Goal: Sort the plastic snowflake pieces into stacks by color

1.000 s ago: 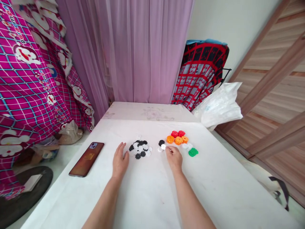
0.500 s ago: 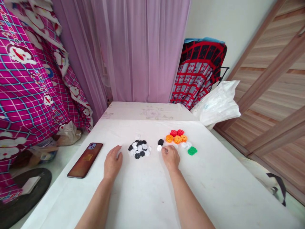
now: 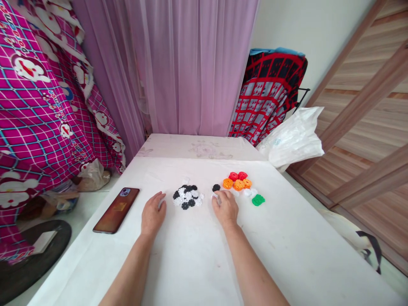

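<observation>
My left hand [image 3: 153,212] rests on the white table with its thumb and fingers apart, holding nothing. Just right of it lies a pile of black and white notched plastic discs [image 3: 187,196]. My right hand [image 3: 227,209] has its thumb and fingers curled round a small white notched disc [image 3: 213,195], of which only an edge shows. A single black disc [image 3: 216,187] lies right beyond those fingers. Farther right are red discs [image 3: 238,175], orange discs [image 3: 237,184], clear or white discs [image 3: 250,192] and green discs [image 3: 258,200], in small groups.
A phone [image 3: 116,211] lies left of my left hand on the white-covered table [image 3: 191,263]. At the table's far right edge leans a white plastic bag [image 3: 293,138]. Beyond the far end hangs a purple curtain [image 3: 197,68]; a wooden wardrobe [image 3: 360,110] stands to the right.
My right hand has shifted slightly left, and its fingers now cover most of the white disc that lay in view. My left hand keeps its place beside the pile.
</observation>
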`<state>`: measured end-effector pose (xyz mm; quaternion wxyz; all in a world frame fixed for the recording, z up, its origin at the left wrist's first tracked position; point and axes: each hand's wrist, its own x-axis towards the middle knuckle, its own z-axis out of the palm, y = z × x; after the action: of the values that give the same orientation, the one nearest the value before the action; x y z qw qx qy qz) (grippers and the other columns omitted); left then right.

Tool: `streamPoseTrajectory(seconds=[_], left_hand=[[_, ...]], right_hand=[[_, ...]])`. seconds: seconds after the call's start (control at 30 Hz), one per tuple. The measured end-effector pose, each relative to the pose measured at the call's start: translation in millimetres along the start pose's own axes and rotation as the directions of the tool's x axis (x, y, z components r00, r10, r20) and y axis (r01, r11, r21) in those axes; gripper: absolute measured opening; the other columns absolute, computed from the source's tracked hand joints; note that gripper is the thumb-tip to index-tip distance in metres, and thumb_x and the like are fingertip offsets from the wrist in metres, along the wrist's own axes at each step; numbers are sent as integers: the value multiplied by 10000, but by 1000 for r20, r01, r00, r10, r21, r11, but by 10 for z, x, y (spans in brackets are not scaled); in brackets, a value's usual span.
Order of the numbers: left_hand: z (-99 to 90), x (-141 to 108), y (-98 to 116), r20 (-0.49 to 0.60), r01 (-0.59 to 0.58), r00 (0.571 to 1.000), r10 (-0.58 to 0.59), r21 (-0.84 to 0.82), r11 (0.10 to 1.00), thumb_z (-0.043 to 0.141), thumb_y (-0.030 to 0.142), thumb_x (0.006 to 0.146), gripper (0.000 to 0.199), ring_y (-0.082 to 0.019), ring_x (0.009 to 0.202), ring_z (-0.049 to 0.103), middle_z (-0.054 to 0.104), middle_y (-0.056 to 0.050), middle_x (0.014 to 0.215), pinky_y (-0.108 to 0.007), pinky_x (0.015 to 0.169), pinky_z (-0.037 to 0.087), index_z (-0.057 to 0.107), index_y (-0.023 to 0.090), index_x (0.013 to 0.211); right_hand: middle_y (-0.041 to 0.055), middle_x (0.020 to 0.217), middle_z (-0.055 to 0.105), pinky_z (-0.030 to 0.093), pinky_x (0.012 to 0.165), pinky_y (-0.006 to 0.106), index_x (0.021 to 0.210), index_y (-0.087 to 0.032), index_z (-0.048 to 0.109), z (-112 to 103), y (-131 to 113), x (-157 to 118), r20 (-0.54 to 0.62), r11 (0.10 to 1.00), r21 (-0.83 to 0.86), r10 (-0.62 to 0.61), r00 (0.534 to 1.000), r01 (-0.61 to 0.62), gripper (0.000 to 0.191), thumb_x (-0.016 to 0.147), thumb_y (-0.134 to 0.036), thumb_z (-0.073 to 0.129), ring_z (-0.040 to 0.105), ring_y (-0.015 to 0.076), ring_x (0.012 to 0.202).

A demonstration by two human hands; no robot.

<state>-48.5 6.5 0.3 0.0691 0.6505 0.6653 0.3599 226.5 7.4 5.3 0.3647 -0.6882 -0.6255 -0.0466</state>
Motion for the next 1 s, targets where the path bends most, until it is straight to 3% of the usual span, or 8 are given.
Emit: streamPoseTrajectory(seconds=[0.2,0.5,0.83,1.0], left_hand=[[-19,3,32,9,-5,1000,5,0,1000,467,265,850,320,-241,1106,631,674,-51,1233,-406,1003,486,700,231,1066],[-31,3,68,18,-15,1000,15,0,1000,463,249,853,308,-238,1099,638,685,-51,1215,-401,1006,486,710,232,1037],[-11,1,39,3,-16,1000,16,-8,1000,476,250,847,295,-237,1091,640,685,-50,1212,-408,1001,489,713,237,1023],[-20,0,37,16,-15,1000,15,-13,1000,466,260,855,299,-235,1094,639,683,-51,1218,-402,1005,486,713,234,1022]], right_hand=[[28,939,636,388,795,261,887,-241,722,-31,-288,-77,151,987,-16,-157,976,161,160,833,-249,571,527,172,896],[55,941,629,385,800,299,938,-219,720,-1,-474,-70,282,976,-131,-134,950,176,217,817,-381,640,527,210,931],[52,928,645,371,800,298,931,-213,711,45,-510,-65,253,988,-101,-85,964,114,176,791,-307,663,541,199,914],[44,909,641,370,796,288,891,-216,710,-61,-313,-26,199,993,-94,-55,978,75,156,790,-317,646,543,191,887]])
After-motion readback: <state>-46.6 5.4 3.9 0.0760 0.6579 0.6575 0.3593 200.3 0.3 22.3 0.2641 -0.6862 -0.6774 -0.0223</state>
